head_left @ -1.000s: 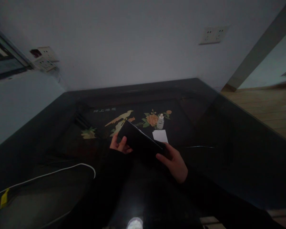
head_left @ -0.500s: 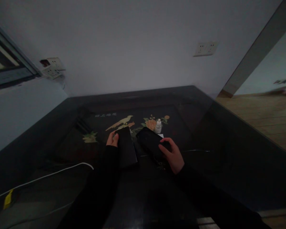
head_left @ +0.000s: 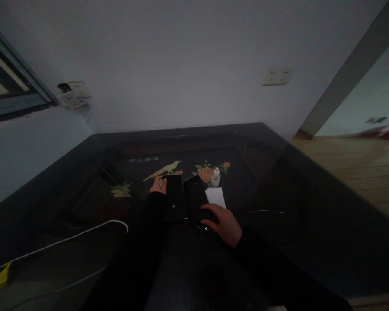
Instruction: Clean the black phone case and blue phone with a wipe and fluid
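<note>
My left hand [head_left: 158, 185] grips the upper left edge of a flat black rectangular case [head_left: 175, 201], which has a small pale round spot near its middle. Just right of it, my right hand [head_left: 225, 224] has its thumb and fingers closed on the lower right edge of a black phone-like slab [head_left: 195, 196]. A small metal ring or charm [head_left: 207, 228] shows at the slab's lower end. The two dark things lie side by side, almost touching. A white paper pad [head_left: 216, 196] sits beside the slab, and a small clear dropper bottle [head_left: 215, 177] stands behind the pad.
The dark glossy table [head_left: 272, 172] carries a flower-and-bird picture [head_left: 167, 168] and meets the wall at the back. A white cable [head_left: 74, 233] with a yellow tag [head_left: 3, 276] runs at the left. Wall sockets [head_left: 278, 76] are above the table.
My right hand has moved left and toward me, turning the slab more upright beside the case and uncovering the white pad. The case in my left hand has flattened toward the table.
</note>
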### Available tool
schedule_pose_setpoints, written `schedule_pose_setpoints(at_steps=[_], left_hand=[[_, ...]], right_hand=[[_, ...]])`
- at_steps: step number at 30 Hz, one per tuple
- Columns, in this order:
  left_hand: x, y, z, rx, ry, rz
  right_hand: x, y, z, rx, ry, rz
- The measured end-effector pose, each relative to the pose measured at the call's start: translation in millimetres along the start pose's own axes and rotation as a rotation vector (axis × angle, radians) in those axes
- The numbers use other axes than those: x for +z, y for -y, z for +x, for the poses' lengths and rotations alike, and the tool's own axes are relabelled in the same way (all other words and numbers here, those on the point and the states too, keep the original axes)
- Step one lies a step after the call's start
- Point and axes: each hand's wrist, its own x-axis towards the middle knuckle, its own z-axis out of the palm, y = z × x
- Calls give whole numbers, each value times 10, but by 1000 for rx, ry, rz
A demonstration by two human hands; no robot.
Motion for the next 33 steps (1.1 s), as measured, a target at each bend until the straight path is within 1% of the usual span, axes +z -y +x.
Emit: schedule_pose_setpoints(at_steps=[4,10,15,19,23,26,30,33], left_hand=[[-36,-51,-20,-38,34,131],[-48,-64,-44,-52,65,273],[10,-53,-35,-21,86,334],[62,-60,-34,20,74,361],[95,-91,-80,23,31,360],[75,-107,-117,41,2,325],[-78,-156,-173,90,-51,235],[-171,-298,-302,199,-87,132]], right_hand=[[15,4,66,-19,56,-144],[48,-29,106,-54,98,-296],[62,-73,101,-92,106,-345],[52,-70,92,-123,66,-317],[-42,-76,104,-140,-42,-232],[-207,-169,140,-112,-183,-169],[-498,-384,222,-14,-418,-105],[-666,-478,326,60,-542,-56]])
